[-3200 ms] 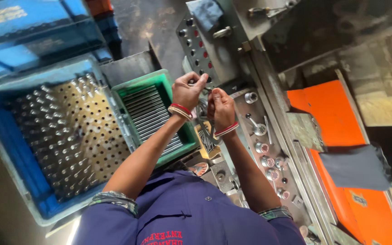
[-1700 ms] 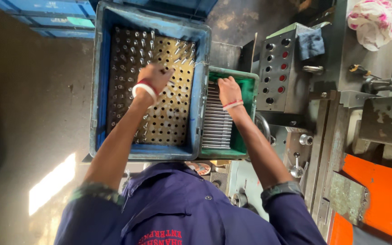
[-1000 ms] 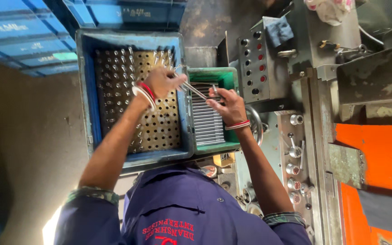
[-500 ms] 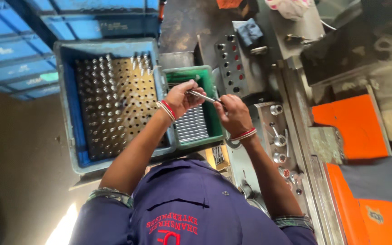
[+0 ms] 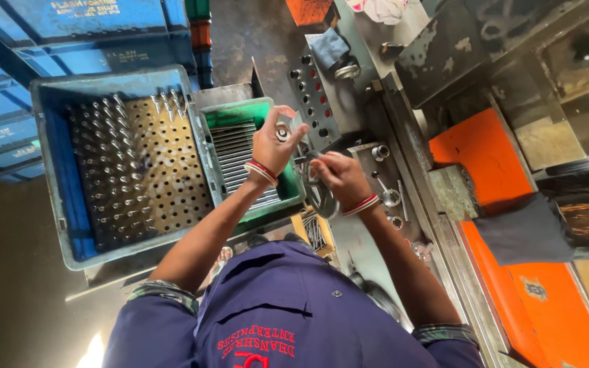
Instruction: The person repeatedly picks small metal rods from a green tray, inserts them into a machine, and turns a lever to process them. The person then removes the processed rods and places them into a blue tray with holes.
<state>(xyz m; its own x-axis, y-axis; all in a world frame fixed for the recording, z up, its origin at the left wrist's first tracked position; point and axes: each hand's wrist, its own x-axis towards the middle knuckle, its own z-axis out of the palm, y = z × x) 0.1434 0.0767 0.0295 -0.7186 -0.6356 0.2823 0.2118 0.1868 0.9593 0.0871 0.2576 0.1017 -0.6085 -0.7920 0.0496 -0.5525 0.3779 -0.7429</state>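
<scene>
My left hand point(image 5: 272, 144) is raised over the right edge of the green tray point(image 5: 225, 112), fingers closed on a short metal shaft point(image 5: 282, 134) seen end-on. My right hand point(image 5: 336, 177) is lower and to the right, resting on a dark round hand wheel point(image 5: 318, 197) on the machine front; whether it grips it I cannot tell. The green tray holds rows of metal shafts lying flat point(image 5: 234, 146). Left of it a blue crate point(image 5: 56, 170) carries a perforated plate point(image 5: 165, 184) with several shafts standing upright.
A grey control panel point(image 5: 315, 102) with round buttons stands just beyond my hands. The machine bed point(image 5: 390, 197) has sockets and small metal parts. Orange machine covers point(image 5: 475, 153) lie to the right, a dark cloth point(image 5: 523, 228) beside them. Blue crates point(image 5: 97, 27) are stacked behind.
Half a second ago both hands held a shaft over the green tray. Now my left hand holds it alone, nearer the panel, and my right hand has dropped to the hand wheel.
</scene>
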